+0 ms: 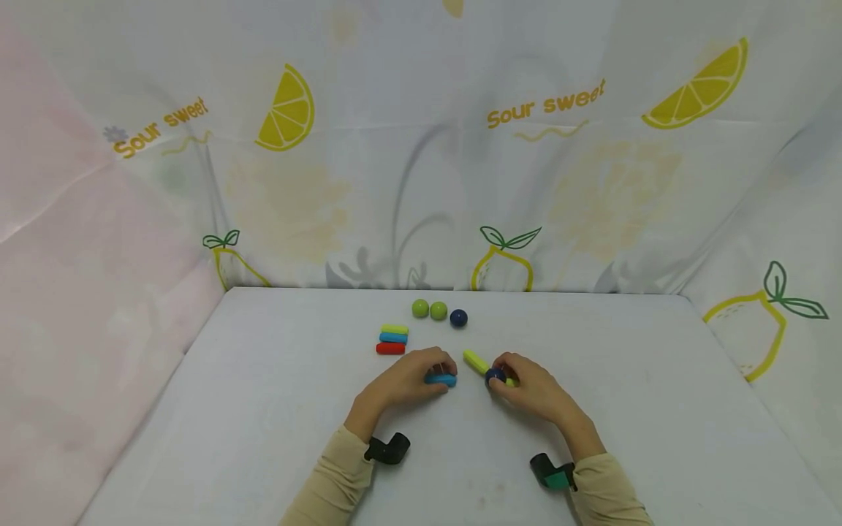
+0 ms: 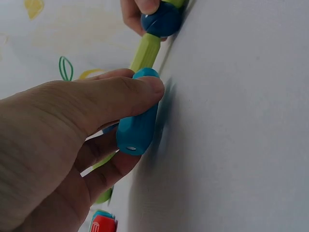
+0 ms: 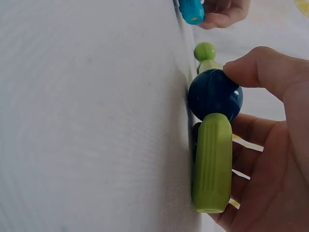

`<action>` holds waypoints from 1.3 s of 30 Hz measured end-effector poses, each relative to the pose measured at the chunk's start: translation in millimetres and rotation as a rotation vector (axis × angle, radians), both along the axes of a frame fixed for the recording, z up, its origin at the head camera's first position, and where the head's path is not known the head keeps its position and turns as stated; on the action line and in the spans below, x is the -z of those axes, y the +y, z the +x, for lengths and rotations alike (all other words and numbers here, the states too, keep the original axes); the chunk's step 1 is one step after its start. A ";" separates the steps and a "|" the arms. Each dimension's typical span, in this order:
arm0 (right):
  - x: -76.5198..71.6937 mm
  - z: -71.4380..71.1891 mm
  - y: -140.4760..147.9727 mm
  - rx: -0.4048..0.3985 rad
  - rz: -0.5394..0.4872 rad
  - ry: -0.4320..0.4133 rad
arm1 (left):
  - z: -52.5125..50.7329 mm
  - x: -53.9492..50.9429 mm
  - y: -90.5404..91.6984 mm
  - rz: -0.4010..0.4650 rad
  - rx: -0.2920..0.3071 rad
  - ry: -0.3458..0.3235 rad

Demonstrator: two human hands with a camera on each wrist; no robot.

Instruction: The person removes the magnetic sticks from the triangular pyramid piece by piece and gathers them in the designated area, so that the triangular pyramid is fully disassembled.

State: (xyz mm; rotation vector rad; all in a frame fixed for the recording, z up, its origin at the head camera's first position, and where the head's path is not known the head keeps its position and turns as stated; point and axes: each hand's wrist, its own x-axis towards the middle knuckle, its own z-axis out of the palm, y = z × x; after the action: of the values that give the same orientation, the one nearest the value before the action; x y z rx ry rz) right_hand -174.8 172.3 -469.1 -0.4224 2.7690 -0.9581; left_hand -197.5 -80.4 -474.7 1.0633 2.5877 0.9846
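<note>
In the head view, low in the middle of the frame, I have the left hand (image 1: 414,372) curled round a blue stick (image 1: 442,380); just to its right, the right hand (image 1: 531,385) pinches a navy ball (image 1: 495,376) with a yellow-green stick (image 1: 475,361) running out to its upper left. A careless sweep upward could send the green balls (image 1: 420,308) rolling; I see nothing bracing them.

In the left wrist view, the blue stick sits mid-frame between thumb and fingers. Its near end juts free, so I judge a sideways knock there could twist it.

In the right wrist view, the thumb presses the ball's smooth upper side, right of centre. It might slip and swing the second stick (image 3: 212,166), lower centre; I can't tell how firmly that's seated.
</note>
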 end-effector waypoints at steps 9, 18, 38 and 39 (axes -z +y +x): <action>-1.6 0.8 1.2 -0.018 -0.023 -0.010 | -3.5 -6.0 -16.5 -0.010 -0.038 -0.017; -0.6 0.1 2.3 -0.029 -0.023 -0.009 | -6.9 -11.1 -37.2 -0.026 -0.099 0.020; 2.5 -0.7 3.5 -0.032 -0.037 -0.018 | -10.8 -13.4 -58.1 -0.041 -0.166 0.090; 2.5 -0.7 3.6 -0.032 -0.038 -0.016 | -10.8 -13.8 -59.2 -0.042 -0.175 0.091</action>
State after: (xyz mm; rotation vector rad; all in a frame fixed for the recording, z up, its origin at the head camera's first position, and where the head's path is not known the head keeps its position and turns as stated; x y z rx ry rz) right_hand -175.5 175.8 -471.5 -0.4611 2.7248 -1.0035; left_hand -208.3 -139.6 -460.9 0.9042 2.8018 0.9342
